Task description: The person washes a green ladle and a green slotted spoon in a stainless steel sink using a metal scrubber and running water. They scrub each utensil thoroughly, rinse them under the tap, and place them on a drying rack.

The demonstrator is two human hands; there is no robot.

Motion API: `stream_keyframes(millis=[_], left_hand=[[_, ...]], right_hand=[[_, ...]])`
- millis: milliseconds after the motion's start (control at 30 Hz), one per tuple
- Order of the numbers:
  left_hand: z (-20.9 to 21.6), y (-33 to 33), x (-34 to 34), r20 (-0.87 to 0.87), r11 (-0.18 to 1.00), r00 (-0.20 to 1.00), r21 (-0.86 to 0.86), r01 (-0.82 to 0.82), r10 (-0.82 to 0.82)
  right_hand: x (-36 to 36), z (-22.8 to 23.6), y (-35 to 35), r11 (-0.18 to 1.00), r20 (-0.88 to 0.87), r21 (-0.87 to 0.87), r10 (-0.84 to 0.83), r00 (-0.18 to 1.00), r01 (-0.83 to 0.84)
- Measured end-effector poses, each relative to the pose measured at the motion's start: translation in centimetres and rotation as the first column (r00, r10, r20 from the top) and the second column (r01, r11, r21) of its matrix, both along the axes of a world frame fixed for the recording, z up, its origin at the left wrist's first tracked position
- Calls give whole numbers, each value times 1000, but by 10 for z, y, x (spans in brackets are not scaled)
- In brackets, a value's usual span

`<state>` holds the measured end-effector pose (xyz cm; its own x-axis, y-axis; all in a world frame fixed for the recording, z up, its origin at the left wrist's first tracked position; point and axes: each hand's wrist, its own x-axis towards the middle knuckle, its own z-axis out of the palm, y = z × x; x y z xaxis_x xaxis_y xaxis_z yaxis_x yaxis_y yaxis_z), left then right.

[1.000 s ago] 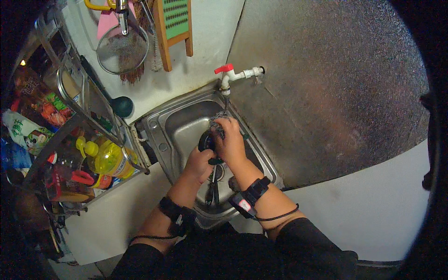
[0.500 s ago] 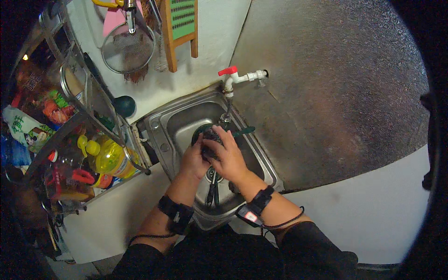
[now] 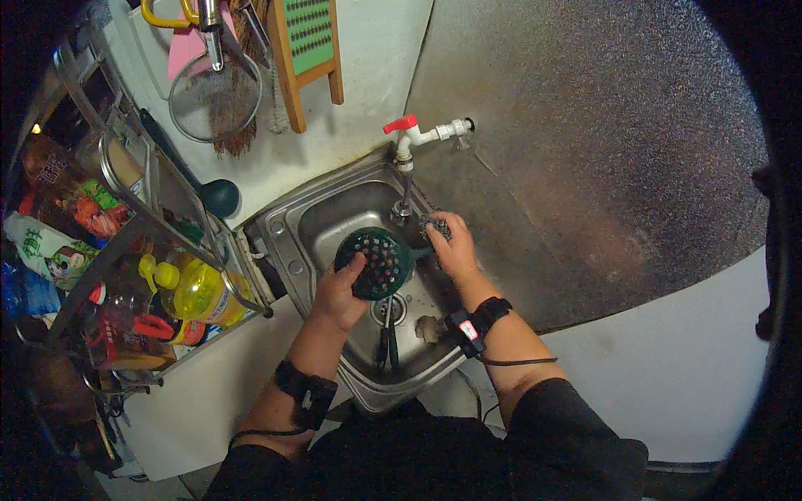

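Skimmer (image 3: 373, 263) now turned face-up over sink (image 3: 292, 219), pinched in left hand (image 3: 338, 294); right hand (image 3: 452, 247) shifted aside toward tap (image 3: 415, 136), closed on probably a scrubber (image 3: 432, 225). Washing mid-way.

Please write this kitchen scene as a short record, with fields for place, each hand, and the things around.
place: steel sink set against a white wall, under a tap with a red handle
left hand: holds a dark round skimmer full of holes, over the sink
right hand: grips a grey scouring pad at the skimmer's edge, under the tap
in sink: dark utensils lying near the drain
wrists: black bands on both
left side: wire rack with a yellow bottle
on wall: wire strainer, green and wood board
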<state>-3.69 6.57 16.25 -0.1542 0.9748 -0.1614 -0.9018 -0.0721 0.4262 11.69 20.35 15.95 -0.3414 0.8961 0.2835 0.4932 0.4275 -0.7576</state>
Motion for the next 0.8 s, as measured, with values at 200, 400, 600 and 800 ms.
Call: stream_keyframes(millis=[200,400,600,800], left_hand=[[-2,6,2,9,969,992,-216,-120,125],[9,-11,-22,10,999,1000,44,-21,21],[10,-21,-34,1,998,998,-5,-62,63],[10,-22,-41,12,1000,1000,20,-11,10]], right_hand=[[-36,8,-28,977,-145,167,155,977,-130],[-17,13,-12,961,-39,227,171,985,-158],[5,-1,15,979,11,200,33,999,-34],[-2,8,10,983,13,169,77,997,-78]])
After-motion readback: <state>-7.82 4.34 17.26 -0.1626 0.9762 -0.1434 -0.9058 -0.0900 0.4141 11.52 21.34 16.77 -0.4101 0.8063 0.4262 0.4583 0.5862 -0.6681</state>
